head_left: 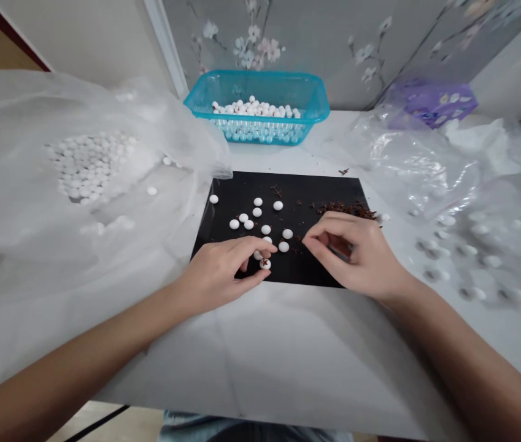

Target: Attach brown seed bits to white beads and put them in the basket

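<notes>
A black mat (242, 184) lies on the white table, with several small white round pieces (257, 212) scattered on it. My left hand (223, 270) rests on the mat's near edge, its fingers pinched round one white piece (265, 264) with a brown mark. My right hand (356, 252) is curled beside it on the mat, fingertips pinched together near another white piece (283, 247); what it grips is hidden. A heap of dark brown bits (347, 209) lies just beyond the right hand.
A turquoise basket (315, 101) of white pieces stands at the back. A clear plastic bag (21, 202) with many white pieces lies left. More clear plastic (472, 184) with scattered pieces covers the right. A purple box (430, 101) sits back right.
</notes>
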Tool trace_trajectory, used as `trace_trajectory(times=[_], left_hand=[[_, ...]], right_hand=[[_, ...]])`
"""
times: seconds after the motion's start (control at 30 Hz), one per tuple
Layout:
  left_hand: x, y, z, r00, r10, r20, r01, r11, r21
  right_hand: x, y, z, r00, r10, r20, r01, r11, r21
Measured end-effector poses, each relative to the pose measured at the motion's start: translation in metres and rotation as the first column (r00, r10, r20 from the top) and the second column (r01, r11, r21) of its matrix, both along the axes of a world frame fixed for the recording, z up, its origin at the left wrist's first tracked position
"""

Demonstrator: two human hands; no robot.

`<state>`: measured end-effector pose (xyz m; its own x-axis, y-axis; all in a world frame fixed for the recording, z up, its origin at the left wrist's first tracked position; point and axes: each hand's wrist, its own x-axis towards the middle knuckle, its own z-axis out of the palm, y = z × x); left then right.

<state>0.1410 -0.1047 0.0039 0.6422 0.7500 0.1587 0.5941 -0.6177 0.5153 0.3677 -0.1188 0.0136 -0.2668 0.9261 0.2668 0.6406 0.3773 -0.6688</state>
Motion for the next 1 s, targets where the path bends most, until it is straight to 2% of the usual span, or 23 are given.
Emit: trace_trajectory(times=[0.17, 0.33, 0.4, 0.57, 0.7, 0.83, 0.93, 1.0], left_hand=[[0.0, 0.0, 0.001, 0.999, -0.038, 0.03, 0.034, 0.993, 0.117], [-0.005, 0.006, 0.007, 0.997, -0.073, -0.018, 0.075, 0.963, 0.259], [-0.01, 0.012, 0.011, 0.999, -0.014, -0.029, 0.023, 0.944, 0.328], [-0.021, 0.029, 0.015, 0.953, 0.279, -0.12, -0.203, 0.88, 0.429], [-0.024, 0.034, 0.011, 0.924, 0.338, -0.178, -0.243, 0.881, 0.406], [-0.022, 0.032, 0.01, 0.954, 0.267, -0.135, -0.21, 0.918, 0.336], [-0.017, 0.025, 0.014, 0.993, 0.108, 0.039, -0.113, 0.974, 0.194], [-0.012, 0.017, 0.015, 0.991, -0.01, 0.133, -0.006, 0.992, 0.123]], right_hand=[[0.006, 0.007, -0.005, 0.973, 0.05, 0.227, -0.038, 0.998, -0.056], [0.002, 0.006, -0.01, 0.971, 0.092, 0.22, -0.07, 0.992, -0.107], [0.001, 0.006, -0.008, 0.975, 0.086, 0.206, -0.065, 0.992, -0.11], [0.001, 0.003, -0.002, 0.99, 0.061, 0.125, -0.051, 0.995, -0.084], [-0.002, 0.002, -0.002, 0.997, 0.054, 0.047, -0.052, 0.997, -0.058], [-0.009, -0.002, -0.002, 0.997, 0.03, -0.065, -0.037, 0.994, -0.103], [-0.013, -0.004, 0.002, 0.984, 0.011, -0.178, -0.05, 0.974, -0.221], [-0.014, -0.005, 0.007, 0.969, 0.001, -0.246, -0.087, 0.937, -0.339]])
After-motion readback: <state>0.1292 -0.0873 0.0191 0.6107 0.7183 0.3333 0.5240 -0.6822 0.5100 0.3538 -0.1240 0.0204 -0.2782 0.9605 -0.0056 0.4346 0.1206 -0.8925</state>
